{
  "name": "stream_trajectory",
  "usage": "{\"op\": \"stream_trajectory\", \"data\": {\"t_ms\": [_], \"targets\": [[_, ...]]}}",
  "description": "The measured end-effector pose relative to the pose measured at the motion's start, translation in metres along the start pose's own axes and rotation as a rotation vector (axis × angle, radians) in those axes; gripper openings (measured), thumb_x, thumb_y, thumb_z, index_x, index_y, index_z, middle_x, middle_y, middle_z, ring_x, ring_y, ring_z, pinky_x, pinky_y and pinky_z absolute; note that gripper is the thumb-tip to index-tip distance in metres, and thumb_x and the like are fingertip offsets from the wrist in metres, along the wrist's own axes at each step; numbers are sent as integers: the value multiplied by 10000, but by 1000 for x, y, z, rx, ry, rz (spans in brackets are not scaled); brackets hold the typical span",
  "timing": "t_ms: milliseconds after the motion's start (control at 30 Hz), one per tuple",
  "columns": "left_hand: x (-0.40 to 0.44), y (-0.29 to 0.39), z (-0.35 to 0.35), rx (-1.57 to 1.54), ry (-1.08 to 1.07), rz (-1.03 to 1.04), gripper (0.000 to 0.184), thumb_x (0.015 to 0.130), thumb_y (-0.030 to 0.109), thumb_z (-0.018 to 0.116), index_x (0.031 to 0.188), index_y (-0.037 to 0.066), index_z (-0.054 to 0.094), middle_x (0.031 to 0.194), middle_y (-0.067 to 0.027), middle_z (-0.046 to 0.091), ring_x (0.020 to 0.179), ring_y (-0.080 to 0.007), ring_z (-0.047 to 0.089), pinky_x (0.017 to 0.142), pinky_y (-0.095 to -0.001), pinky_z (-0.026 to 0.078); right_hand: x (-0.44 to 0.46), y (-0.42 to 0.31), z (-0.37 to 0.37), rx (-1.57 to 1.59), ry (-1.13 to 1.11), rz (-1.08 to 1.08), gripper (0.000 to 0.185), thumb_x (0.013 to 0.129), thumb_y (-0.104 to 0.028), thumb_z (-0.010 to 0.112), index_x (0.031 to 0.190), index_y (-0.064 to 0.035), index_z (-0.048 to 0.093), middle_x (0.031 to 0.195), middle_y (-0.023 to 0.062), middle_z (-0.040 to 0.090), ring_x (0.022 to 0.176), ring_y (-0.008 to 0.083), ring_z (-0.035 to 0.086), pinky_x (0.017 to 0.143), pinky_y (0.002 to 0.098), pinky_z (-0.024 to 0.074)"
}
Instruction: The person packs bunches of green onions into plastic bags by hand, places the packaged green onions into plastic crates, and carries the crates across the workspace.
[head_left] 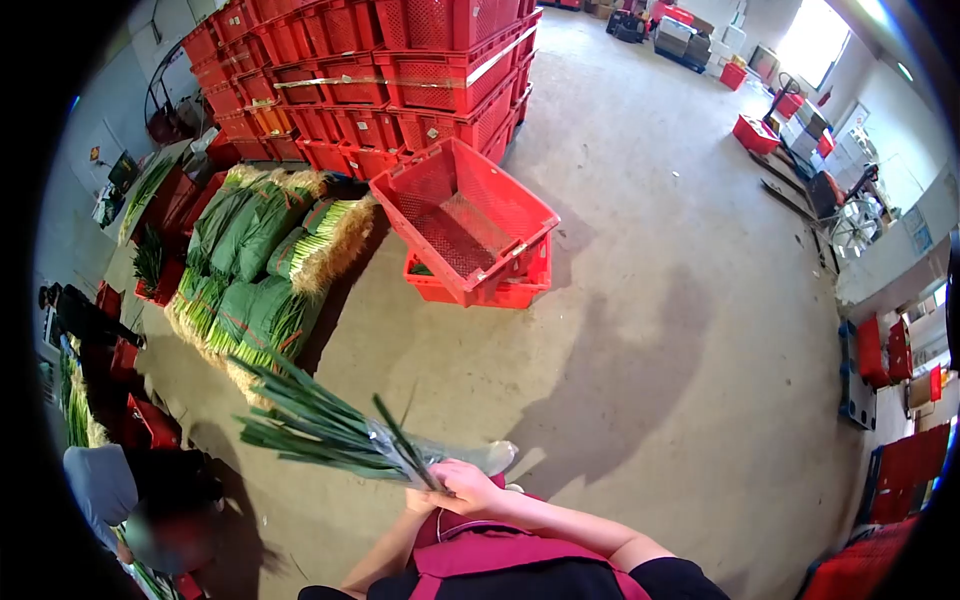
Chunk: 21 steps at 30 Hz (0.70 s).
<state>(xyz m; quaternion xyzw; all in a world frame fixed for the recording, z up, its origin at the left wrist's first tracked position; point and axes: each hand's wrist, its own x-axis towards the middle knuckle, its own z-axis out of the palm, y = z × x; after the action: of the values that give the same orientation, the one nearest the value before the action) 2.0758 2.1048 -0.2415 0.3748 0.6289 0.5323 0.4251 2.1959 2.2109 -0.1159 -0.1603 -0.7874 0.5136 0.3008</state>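
In my head-camera view, my right hand (467,484) and left hand (426,499) are clamped on the plastic-sleeved green stalks (345,437) — held before the maroon apron (510,555), leaves toward the green-wrapped bundles (250,285).

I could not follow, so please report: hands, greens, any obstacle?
Left hand and right hand closed on long-leaved greens. Clear plastic sleeve around them. Upper red crate ahead, not touching.
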Motion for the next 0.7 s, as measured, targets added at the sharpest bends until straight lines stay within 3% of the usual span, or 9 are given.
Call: {"op": "stream_trajectory", "data": {"t_ms": [167,200,267,367,467,533,600,633,700], "targets": [[95,-1,45,-123,-8,101,278,682,184,677,875,35,543,788,-66,570,749,-181,554,656,-344,459,64,57,-85,-6,14,-119,197,723,-189,611,741,-42,481,685,103,485,643,306,494,584,362,393],[119,5,45,410,-143,150,326,702,198,674,954,50,530,911,-63,556,867,-159,529,748,-329,448,76,70,-99,-45,63,-137,194,690,-154,626,743,-38,480,680,103,486,630,303,495,568,361,386],[173,15,66,358,-122,203,410,717,214,668,1053,54,498,1041,-63,512,992,-151,472,855,-317,402,106,99,-135,-54,48,-153,218,642,-149,642,727,-43,472,683,102,493,623,297,504,577,351,395],[238,39,96,-439,-384,-192,449,737,158,651,1131,58,459,1118,-64,474,1048,-163,436,915,-313,362,141,125,-192,-169,1,-118,232,597,-135,652,742,-56,488,692,86,505,634,277,520,591,347,405],[282,-29,116,-622,-364,-313,346,740,159,638,1047,115,485,1032,-20,475,996,-142,463,842,-314,406,169,152,-245,-149,-88,-49,232,629,-137,663,800,-71,520,760,70,534,700,253,528,662,334,413],[330,47,145,-476,-116,-615,306,699,133,685,956,53,539,1031,-30,522,920,-144,511,792,-310,435,186,167,-285,-63,-87,-17,241,667,-142,660,851,-56,529,812,64,546,743,216,531,687,312,411],[367,72,160,-212,158,-328,376,640,75,728,951,9,528,949,-57,564,809,-163,548,733,-311,458,187,204,-318,252,89,247,239,710,-133,637,895,-30,526,839,52,550,765,162,525,691,272,406],[390,94,175,-179,320,-229,192,605,69,760,683,-8,602,661,-31,590,571,-113,546,533,-261,458,174,244,-326,346,124,380,246,759,-132,609,947,-3,517,863,35,543,779,117,510,692,237,398],[411,78,191,-200,450,-273,182,605,56,757,670,-1,597,658,-33,587,573,-112,544,534,-262,456,157,328,-338,607,244,812,298,797,-170,582,1034,-17,490,917,47,536,803,119,515,700,243,411]]}}
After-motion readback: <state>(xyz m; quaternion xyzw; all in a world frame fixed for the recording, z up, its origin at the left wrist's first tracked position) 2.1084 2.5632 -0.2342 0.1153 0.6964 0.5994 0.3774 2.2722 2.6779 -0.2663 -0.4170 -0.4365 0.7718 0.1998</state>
